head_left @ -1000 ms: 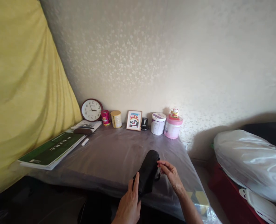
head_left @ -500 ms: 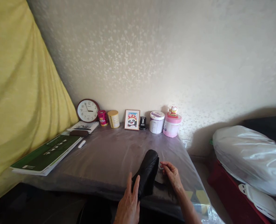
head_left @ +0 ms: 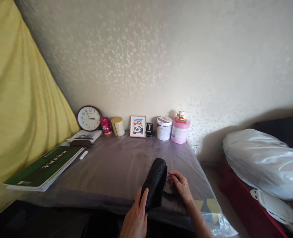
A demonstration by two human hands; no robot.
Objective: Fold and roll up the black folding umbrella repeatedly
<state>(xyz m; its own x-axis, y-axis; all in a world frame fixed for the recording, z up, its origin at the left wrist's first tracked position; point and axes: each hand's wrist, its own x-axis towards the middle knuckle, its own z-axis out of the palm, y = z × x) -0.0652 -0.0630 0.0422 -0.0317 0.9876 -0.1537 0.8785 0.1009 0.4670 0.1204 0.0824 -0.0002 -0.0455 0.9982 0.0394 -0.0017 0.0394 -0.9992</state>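
Observation:
A black bundle of cloth that looks like a folding umbrella (head_left: 154, 183) slants over the near edge of the table, its rounded end pointing away from me. My left hand (head_left: 136, 215) is closed round its near end, thumb and fingers on either side. On the right, a loose flap stands out from the bundle. My right hand (head_left: 179, 185) is just beside that flap, thumb and fingertips pinched together. Whatever is in the pinch is too small to make out. A dark strip lies under the right hand, partly hidden.
Along the wall stand a clock (head_left: 89, 118), a pink can (head_left: 106, 126), a yellow can (head_left: 118, 127), a picture frame (head_left: 137, 126) and two tubs. A green book (head_left: 46, 167) lies left on the plastic-covered table (head_left: 111, 168). A white plastic bag (head_left: 262, 163) sits right, beyond the table edge.
The view has shifted slightly, so the table things appear a little further left. Both hands keep nearly the same hold and place around the black umbrella.

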